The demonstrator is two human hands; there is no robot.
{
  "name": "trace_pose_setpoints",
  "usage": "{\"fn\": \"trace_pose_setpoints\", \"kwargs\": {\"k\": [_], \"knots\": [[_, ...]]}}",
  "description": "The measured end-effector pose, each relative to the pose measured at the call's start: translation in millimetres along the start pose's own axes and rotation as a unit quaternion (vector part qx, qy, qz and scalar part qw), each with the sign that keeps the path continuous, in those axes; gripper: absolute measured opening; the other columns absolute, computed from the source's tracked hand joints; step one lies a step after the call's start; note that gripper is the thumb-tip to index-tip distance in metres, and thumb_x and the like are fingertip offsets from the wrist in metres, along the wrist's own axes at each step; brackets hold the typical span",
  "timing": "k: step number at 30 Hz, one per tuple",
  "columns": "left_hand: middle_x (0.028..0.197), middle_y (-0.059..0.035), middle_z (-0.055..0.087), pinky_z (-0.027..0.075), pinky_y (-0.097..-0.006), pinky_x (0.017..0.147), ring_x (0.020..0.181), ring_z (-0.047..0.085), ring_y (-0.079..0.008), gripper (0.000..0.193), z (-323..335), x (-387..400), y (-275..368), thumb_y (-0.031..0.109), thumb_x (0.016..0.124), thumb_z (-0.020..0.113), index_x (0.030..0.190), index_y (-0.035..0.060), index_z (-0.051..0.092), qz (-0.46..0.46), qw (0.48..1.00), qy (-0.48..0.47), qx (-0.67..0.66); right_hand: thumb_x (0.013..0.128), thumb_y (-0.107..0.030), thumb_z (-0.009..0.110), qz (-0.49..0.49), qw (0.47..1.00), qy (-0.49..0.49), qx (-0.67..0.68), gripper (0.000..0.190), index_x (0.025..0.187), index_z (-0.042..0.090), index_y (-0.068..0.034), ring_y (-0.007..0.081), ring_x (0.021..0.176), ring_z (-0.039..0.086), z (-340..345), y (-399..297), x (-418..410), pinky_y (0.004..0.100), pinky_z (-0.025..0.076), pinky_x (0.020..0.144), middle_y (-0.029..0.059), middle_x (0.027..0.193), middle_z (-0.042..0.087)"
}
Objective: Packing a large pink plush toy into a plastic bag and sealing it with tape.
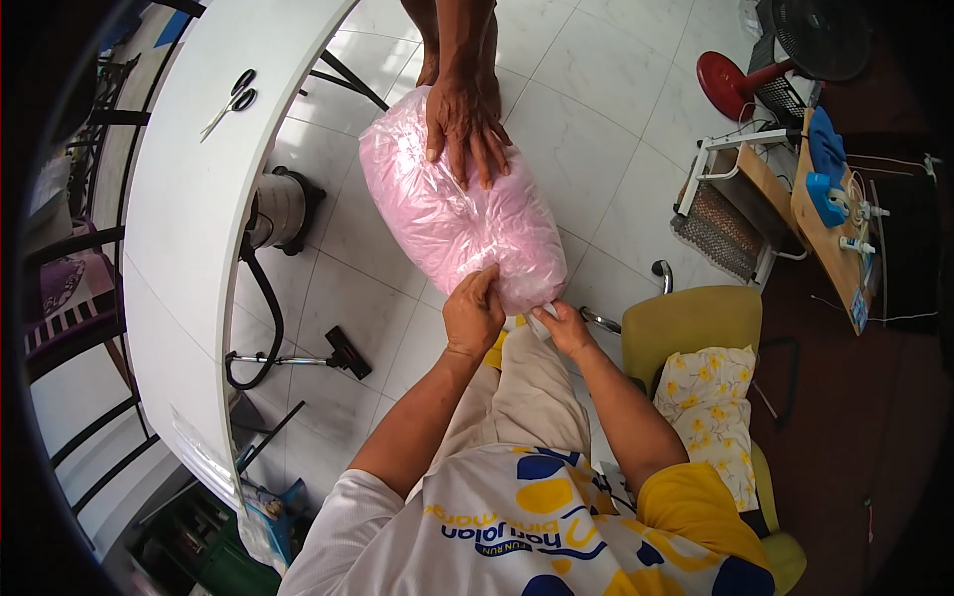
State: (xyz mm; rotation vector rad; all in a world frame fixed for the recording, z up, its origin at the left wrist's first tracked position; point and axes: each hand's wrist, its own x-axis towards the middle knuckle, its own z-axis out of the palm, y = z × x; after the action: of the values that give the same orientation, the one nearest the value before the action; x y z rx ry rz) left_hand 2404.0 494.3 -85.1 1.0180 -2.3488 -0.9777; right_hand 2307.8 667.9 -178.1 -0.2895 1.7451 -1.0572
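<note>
A large, full plastic bag with pink contents (pixel 477 216) lies in front of me, its near end toward my body. My left hand (pixel 475 311) pinches the plastic on top of the near end. At the near right corner, my right hand (pixel 564 325) grips a whitish strip or edge (pixel 538 322) between thumb and fingers; whether this is part of the bag I cannot tell. Another person's hand (pixel 466 130) presses flat, fingers spread, on the far end of the bag. What the bag rests on is hidden beneath it.
Black-handled scissors (pixel 238 98) lie on the white table (pixel 175 231) at left. A vacuum cleaner (pixel 279 208) and its floor nozzle (pixel 348 352) are beside the table. At right stand a green chair (pixel 693 316), a wooden-topped desk (pixel 835 231) and a red-based fan (pixel 723 86).
</note>
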Motion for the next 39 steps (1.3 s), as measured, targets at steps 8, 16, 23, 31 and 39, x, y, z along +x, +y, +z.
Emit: {"fn": "trace_pose_setpoints", "kwargs": {"k": [8, 16, 23, 31, 39], "knots": [[0.136, -0.0177, 0.053, 0.037, -0.0448, 0.106, 0.125, 0.051, -0.0327, 0.05, -35, 23, 34, 0.026, 0.088, 0.063, 0.134, 0.0072, 0.053, 0.213, 0.964, -0.106, 0.121, 0.092, -0.03, 0.064, -0.052, 0.999, -0.011, 0.008, 0.038, 0.118, 0.063, -0.001, 0.0179, 0.101, 0.063, 7, -25, 11, 0.033, 0.047, 0.089, 0.0099, 0.109, 0.069], [0.157, -0.0152, 0.024, 0.008, -0.057, 0.116, 0.146, 0.018, -0.0355, 0.077, -3, 64, 10, 0.061, 0.09, 0.046, 0.149, 0.0121, 0.034, 0.269, 0.9, -0.234, 0.251, 0.092, -0.034, 0.063, -0.084, 0.996, -0.011, 0.006, 0.041, 0.12, 0.061, -0.004, 0.0271, 0.101, 0.063, 16, -10, 38, 0.0357, 0.048, 0.088, 0.0147, 0.109, 0.068], [0.155, -0.0107, 0.029, 0.005, -0.0657, 0.112, 0.145, 0.021, -0.0325, 0.092, -23, 70, -14, 0.071, 0.075, 0.057, 0.147, 0.0169, 0.038, 0.296, 0.883, -0.247, 0.269, 0.091, -0.045, 0.062, -0.079, 0.994, -0.034, -0.073, 0.048, 0.121, 0.059, -0.007, 0.038, 0.099, 0.063, 36, -22, 41, 0.0407, 0.049, 0.084, 0.0207, 0.105, 0.067], [0.155, -0.0074, 0.03, 0.006, -0.0649, 0.113, 0.145, 0.024, -0.0294, 0.104, -36, 72, -18, 0.055, 0.059, 0.079, 0.147, 0.0194, 0.036, 0.247, 0.887, -0.262, 0.291, 0.09, -0.041, 0.064, -0.182, 0.982, -0.052, -0.001, 0.045, 0.113, 0.059, -0.003, 0.0361, 0.091, 0.065, 40, 11, -3, 0.0398, 0.05, 0.08, 0.0212, 0.097, 0.068], [0.156, -0.0113, 0.025, 0.002, -0.0677, 0.112, 0.147, 0.017, -0.0324, 0.106, -56, 61, -26, 0.05, 0.061, 0.08, 0.148, 0.0149, 0.032, 0.212, 0.891, -0.251, 0.313, 0.093, -0.044, 0.056, -0.035, 0.987, 0.005, -0.158, 0.048, 0.103, 0.065, 0.001, 0.0425, 0.087, 0.063, 71, -8, 53, 0.0418, 0.049, 0.077, 0.0231, 0.092, 0.068]]}}
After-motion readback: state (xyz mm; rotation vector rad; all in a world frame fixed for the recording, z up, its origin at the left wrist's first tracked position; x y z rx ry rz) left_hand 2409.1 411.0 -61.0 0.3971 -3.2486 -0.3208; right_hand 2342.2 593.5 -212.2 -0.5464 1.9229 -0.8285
